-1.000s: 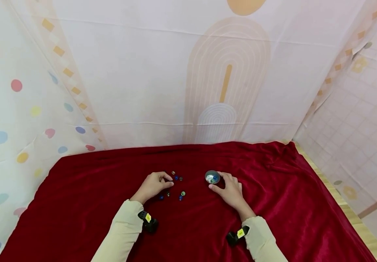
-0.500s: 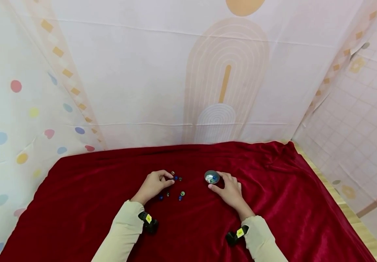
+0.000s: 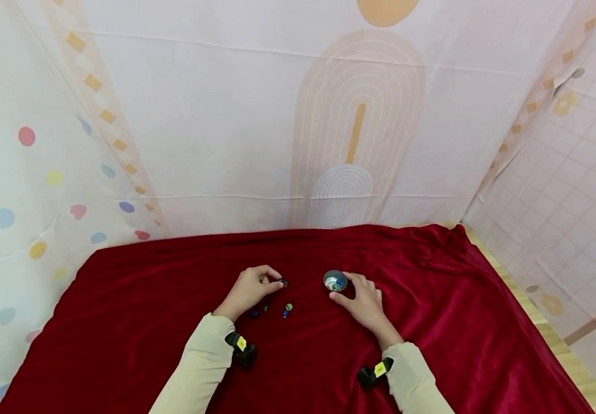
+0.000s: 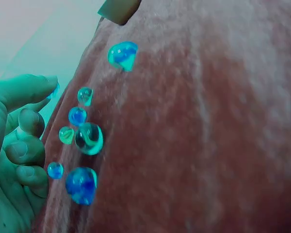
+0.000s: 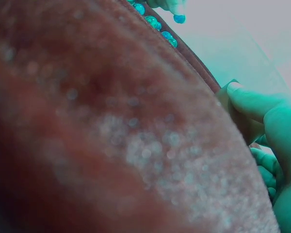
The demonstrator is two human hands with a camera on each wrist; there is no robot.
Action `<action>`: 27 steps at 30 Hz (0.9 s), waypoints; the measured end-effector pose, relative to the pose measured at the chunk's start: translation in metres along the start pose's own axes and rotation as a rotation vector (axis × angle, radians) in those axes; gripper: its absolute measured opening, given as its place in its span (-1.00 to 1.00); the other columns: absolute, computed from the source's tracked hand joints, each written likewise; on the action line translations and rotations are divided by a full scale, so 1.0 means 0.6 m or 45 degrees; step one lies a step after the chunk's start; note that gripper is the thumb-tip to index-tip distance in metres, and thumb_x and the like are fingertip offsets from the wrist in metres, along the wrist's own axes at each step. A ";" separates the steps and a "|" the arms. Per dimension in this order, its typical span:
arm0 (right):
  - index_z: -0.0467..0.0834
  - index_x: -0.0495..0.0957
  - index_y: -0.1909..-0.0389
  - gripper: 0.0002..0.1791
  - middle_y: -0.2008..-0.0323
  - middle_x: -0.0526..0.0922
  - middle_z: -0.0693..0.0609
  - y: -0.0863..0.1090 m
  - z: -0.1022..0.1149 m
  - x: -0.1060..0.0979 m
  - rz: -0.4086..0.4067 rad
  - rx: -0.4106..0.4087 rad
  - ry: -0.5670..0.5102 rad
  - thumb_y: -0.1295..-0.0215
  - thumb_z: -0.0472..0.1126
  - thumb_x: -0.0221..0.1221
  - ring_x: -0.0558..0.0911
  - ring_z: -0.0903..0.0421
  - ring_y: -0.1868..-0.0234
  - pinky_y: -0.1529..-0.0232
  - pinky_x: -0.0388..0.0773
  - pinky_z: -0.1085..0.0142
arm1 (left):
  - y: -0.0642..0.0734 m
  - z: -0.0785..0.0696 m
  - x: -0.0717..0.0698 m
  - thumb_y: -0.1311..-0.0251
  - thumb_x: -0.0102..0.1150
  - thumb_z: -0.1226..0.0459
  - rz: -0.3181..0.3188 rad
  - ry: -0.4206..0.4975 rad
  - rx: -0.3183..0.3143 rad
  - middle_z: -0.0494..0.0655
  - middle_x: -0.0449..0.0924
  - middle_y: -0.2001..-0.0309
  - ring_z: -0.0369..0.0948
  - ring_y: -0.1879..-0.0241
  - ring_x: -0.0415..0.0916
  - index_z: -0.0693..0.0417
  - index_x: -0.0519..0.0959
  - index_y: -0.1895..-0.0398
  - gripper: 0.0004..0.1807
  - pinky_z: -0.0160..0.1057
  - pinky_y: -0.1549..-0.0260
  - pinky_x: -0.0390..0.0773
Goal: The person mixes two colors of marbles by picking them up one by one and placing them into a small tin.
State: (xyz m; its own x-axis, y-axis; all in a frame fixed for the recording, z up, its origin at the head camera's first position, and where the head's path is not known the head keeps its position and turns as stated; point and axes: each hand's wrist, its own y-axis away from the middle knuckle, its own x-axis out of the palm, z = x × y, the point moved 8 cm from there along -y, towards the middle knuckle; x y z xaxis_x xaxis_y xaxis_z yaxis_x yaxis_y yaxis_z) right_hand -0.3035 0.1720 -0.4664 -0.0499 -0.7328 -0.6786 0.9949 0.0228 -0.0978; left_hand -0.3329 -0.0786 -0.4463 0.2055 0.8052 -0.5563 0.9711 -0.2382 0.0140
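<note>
My left hand (image 3: pixel 251 287) pinches a blue marble (image 5: pixel 179 19) between thumb and fingertips, just over the red cloth. Only a sliver of that marble shows past the thumb in the left wrist view. Below the hand lie loose glass marbles, among them a blue one (image 3: pixel 254 313) and a green one (image 3: pixel 289 307). A clear marble with a pale swirl (image 4: pixel 89 139) sits close to a larger blue marble (image 4: pixel 81 186). On the right, my right hand (image 3: pixel 365 300) grips the side of a small round metal bowl (image 3: pixel 331 273), with a few marbles inside.
Dark red velvet cloth (image 3: pixel 137 322) covers the table, with folds towards the back right. A pale wooden table edge (image 3: pixel 546 330) shows along the right side. Printed white curtains (image 3: pixel 215 126) hang behind and at both sides.
My left hand has shifted slightly right and away from me, over the far group of marbles, and now pinches one. The right hand and the bowl have stayed in place.
</note>
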 end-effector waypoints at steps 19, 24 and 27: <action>-0.05 0.42 -0.27 -0.33 -0.27 0.43 -0.06 -0.001 0.001 0.002 0.005 -0.003 -0.007 -0.16 0.08 0.32 0.29 -0.10 -0.26 -0.09 0.07 0.04 | -0.012 -0.039 0.033 -0.17 0.30 0.22 0.025 -0.012 0.039 -0.10 0.44 0.63 -0.22 0.66 0.30 0.03 0.67 0.22 -0.85 -0.29 0.60 0.35; -0.03 0.42 -0.27 -0.33 -0.25 0.44 -0.04 -0.002 0.002 0.003 0.001 -0.008 0.006 -0.15 0.10 0.31 0.30 -0.08 -0.25 -0.08 0.09 0.05 | -0.017 -0.047 0.045 -0.16 0.31 0.22 0.040 -0.013 0.065 -0.12 0.42 0.65 -0.24 0.65 0.32 0.02 0.67 0.25 -0.87 -0.31 0.56 0.37; -0.02 0.43 -0.26 -0.34 -0.24 0.45 -0.03 -0.003 0.003 0.004 -0.003 -0.012 0.010 -0.15 0.11 0.31 0.31 -0.06 -0.24 -0.06 0.10 0.06 | -0.020 -0.054 0.052 -0.16 0.31 0.24 0.051 0.002 0.086 -0.08 0.44 0.64 -0.24 0.64 0.34 0.03 0.66 0.24 -0.88 -0.31 0.53 0.39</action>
State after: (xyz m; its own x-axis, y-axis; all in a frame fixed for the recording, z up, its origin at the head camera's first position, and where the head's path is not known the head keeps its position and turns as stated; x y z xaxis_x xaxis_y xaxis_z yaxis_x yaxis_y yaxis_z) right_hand -0.3054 0.1691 -0.4667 -0.0530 -0.7277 -0.6839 0.9939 0.0277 -0.1065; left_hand -0.3342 -0.0332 -0.4368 0.2442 0.7950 -0.5554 0.9517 -0.3063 -0.0199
